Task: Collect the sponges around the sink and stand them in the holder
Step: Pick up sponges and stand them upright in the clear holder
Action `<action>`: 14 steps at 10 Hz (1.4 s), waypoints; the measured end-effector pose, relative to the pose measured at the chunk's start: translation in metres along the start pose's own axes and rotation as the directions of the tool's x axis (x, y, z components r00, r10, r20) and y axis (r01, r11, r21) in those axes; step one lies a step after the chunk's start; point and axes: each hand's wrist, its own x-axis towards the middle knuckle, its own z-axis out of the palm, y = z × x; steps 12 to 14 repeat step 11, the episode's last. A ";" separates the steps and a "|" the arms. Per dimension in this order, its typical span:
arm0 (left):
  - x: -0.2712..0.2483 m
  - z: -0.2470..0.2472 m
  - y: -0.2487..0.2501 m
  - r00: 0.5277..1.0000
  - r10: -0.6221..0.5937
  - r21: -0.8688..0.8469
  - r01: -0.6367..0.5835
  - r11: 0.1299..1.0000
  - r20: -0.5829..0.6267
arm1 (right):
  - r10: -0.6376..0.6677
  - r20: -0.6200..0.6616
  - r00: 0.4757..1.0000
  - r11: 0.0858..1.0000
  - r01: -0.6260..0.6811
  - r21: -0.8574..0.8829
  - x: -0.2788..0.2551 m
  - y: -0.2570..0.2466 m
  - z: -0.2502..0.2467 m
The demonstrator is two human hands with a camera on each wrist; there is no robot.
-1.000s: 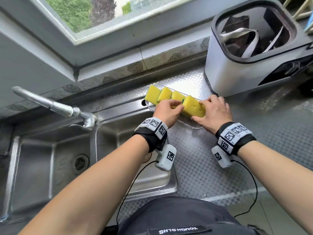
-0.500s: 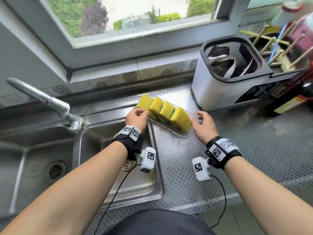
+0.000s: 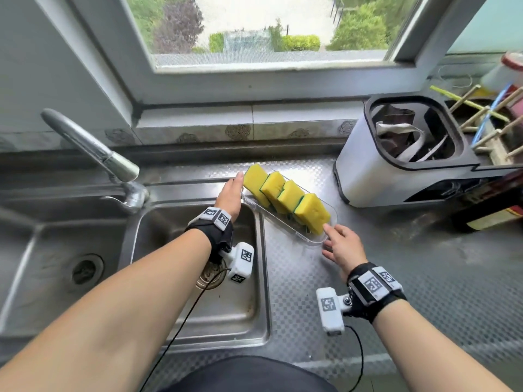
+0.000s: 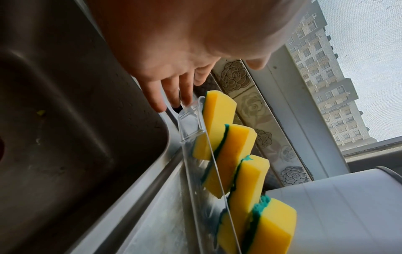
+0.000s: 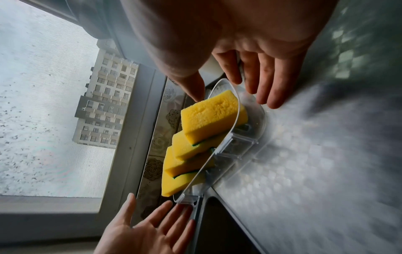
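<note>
Several yellow sponges (image 3: 285, 198) with green scrub backs stand tilted in a row in the clear plastic holder (image 3: 308, 239), which sits on the steel counter just right of the sink. My left hand (image 3: 230, 193) is at the holder's far left end with straight fingers (image 4: 174, 96) at its rim (image 4: 189, 116), holding nothing. My right hand (image 3: 339, 247) is at the near right end. Its fingers (image 5: 261, 82) are spread straight beside the holder (image 5: 252, 135), and the thumb tip is close to the front sponge (image 5: 211, 116). The left palm (image 5: 150, 230) faces open.
The sink basin (image 3: 195, 278) and tap (image 3: 93, 151) lie to the left. A white bin with a black rim (image 3: 376, 171) stands close to the right of the holder. Behind it are a wooden rack (image 3: 492, 128) and a dark bottle (image 3: 495, 205). Patterned counter (image 3: 424, 278) stretches to the right.
Both hands have come off the sponges and moved out to the two ends of the holder, fingers now straight. My head has lifted, so more of the window shows.
</note>
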 end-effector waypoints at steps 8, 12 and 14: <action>0.036 0.001 0.004 0.989 -0.136 -0.246 0.119 0.962 -0.052 | -0.205 -0.044 0.978 0.957 0.190 -0.220 0.097 -0.119 0.054; 0.043 0.001 -0.003 0.991 -0.126 -0.254 0.111 0.961 -0.041 | -0.244 -0.022 0.969 0.926 0.226 -0.303 0.084 -0.118 0.055; 0.043 0.001 -0.003 0.991 -0.126 -0.254 0.111 0.961 -0.041 | -0.244 -0.022 0.969 0.926 0.226 -0.303 0.084 -0.118 0.055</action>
